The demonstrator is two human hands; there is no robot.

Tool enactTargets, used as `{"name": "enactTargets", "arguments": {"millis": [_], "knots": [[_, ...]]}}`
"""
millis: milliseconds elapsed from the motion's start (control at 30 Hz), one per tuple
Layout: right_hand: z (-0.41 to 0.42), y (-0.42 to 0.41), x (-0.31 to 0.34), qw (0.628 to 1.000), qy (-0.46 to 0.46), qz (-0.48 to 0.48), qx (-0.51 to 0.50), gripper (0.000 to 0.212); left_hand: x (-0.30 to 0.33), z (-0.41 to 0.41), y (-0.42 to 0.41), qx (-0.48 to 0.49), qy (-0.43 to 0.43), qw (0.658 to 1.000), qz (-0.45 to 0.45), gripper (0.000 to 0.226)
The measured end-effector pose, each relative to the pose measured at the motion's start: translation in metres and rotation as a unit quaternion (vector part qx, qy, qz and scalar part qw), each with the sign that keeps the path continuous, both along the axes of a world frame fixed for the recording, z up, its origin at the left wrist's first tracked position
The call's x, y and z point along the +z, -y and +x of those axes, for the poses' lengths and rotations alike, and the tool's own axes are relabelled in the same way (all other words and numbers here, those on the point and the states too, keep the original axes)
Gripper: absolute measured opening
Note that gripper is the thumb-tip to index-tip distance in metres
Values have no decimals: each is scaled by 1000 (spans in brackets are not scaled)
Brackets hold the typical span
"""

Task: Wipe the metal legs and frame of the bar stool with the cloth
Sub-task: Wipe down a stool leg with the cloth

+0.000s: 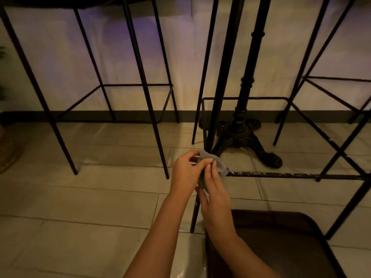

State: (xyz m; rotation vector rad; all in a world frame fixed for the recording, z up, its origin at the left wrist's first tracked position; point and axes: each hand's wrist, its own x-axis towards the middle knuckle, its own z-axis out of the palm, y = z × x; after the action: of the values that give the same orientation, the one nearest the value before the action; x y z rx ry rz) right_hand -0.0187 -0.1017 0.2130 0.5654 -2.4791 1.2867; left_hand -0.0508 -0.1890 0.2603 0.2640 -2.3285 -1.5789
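While both hands' fingers (202, 163) pinch it, cloth (212, 159) wraps the stool frame (291, 175).

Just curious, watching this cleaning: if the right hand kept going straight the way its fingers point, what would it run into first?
Probably the grey cloth: the right hand points up and away, fingertips already on it. Just beyond stands the stool leg, then the ornate table base, though depth is hard to judge.

Bar or café: tall stools (112, 85), cast-iron pedestal table base (244, 135) (dim lighting).
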Motion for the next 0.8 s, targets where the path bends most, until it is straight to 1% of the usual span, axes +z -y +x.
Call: {"name": "enactTargets", "arguments": {"millis": [100, 200, 233, 300, 367, 400, 467, 500, 567, 700, 800], "knots": [[-1, 17, -7, 997, -1, -52, -54, 71, 4, 0, 4, -25, -5, 1000, -7, 16], [-7, 26, -7, 987, 7, -113, -116, 65, 10, 0, 13, -62, 10, 997, 44, 9], [-10, 28, -6, 982, 5, -129, -139, 61, 15, -1, 16, -75, 20, 995, 57, 10], [-17, 33, -1, 974, 14, -149, -172, 53, 30, -4, 23, -92, 28, 995, 41, 12], [-22, 36, 5, 967, 31, -158, -199, 47, 50, -6, 28, -105, -3, 994, 12, 6], [-25, 37, 7, 963, 33, -159, -216, 42, 62, -7, 30, -117, -33, 992, 8, 12], [-31, 39, 12, 955, 23, -157, -251, 32, 83, -8, 32, -149, -104, 983, 20, 35], [-32, 40, 15, 952, 16, -157, -264, 28, 92, -9, 32, -164, -133, 977, 29, 39], [-35, 42, 22, 946, 3, -157, -284, 27, 105, -14, 30, -189, -172, 966, 26, 43], [-42, 47, 44, 941, -59, -144, -301, 31, 116, -33, 27, -219, -183, 958, 0, 50], [-49, 45, 69, 934, -114, -151, -303, 34, 121, -42, 24, -230, -182, 956, 15, 50]]}}
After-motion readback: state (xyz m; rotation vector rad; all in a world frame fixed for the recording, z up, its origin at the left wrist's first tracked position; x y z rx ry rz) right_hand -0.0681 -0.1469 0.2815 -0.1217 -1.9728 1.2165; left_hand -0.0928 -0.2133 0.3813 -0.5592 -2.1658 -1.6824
